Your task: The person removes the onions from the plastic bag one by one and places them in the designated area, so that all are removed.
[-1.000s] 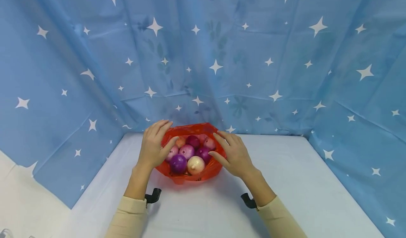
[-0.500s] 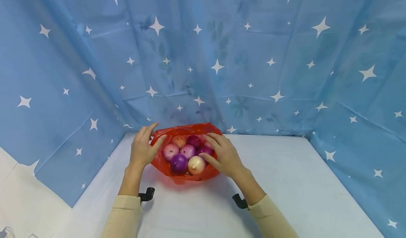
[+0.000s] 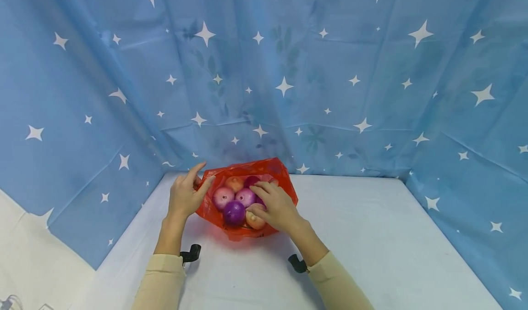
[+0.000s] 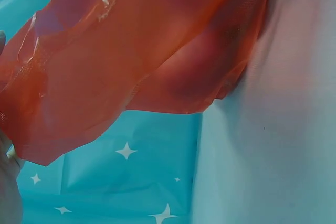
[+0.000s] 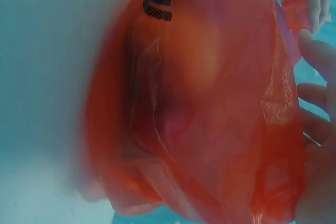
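A red plastic bag [image 3: 212,216] stands with its mouth open, filled with several round onions. Among them are a deep purple onion [image 3: 234,213], a pink onion [image 3: 223,198], an orange one [image 3: 234,183] and a pale onion [image 3: 253,220] at the front. My left hand [image 3: 181,199] holds the bag's left rim between thumb and fingers. Over the right part of the bag hovers my right hand [image 3: 278,208], fingers spread and slightly bent above the pale onion. It hides the onions on that side. In the right wrist view, its fingers [image 5: 315,95] are beyond the bag's wall.
The bag rests on a white table [image 3: 371,241] near its back edge. Behind and at both sides hangs a blue curtain [image 3: 264,71] with white stars. A cable [image 3: 12,301] lies at the lower left corner.
My left hand has moved left and drawn the bag's left rim outward. My right hand has shifted left from the bag's right rim to over the onions, shading the pale one.
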Tool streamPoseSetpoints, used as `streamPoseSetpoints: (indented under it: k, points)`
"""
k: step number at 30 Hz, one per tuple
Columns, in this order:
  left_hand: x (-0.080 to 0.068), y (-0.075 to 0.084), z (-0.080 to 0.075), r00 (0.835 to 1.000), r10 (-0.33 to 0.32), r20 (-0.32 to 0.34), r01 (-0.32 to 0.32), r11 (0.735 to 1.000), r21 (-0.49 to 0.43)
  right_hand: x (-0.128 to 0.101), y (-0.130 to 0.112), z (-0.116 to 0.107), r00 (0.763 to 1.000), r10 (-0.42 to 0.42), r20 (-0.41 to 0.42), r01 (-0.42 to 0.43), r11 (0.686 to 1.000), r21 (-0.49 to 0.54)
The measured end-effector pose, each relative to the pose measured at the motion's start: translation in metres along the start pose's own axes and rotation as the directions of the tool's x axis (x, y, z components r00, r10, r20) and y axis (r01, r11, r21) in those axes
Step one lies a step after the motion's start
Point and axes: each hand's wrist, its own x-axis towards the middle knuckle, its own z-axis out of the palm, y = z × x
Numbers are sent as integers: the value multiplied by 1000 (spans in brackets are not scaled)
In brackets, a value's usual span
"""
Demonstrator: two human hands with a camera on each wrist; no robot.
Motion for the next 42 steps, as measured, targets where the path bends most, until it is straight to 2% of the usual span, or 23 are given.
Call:
streamPoseSetpoints:
  k: [5,12,16,26,42]
  points:
    - [0,-1,1,1000,23,-13,-23,1000,-12,-2,-1,5,994,37,107,-34,999,-28]
    - [0,-1,3,997,77,-31,-78,997,-26,-8,1,13,982,74,174,-69,997,-37]
    - [0,-1,2,996,82,-34,-83,996,-19,-10,1,18,975,93,204,-87,995,-37]
    - [-1,0,3,993,112,-41,-113,993,-15,-12,3,26,972,42,230,-24,997,-79]
    - [-2,5,2,993,111,-29,-111,993,-24,-18,2,34,959,55,279,-25,994,-110]
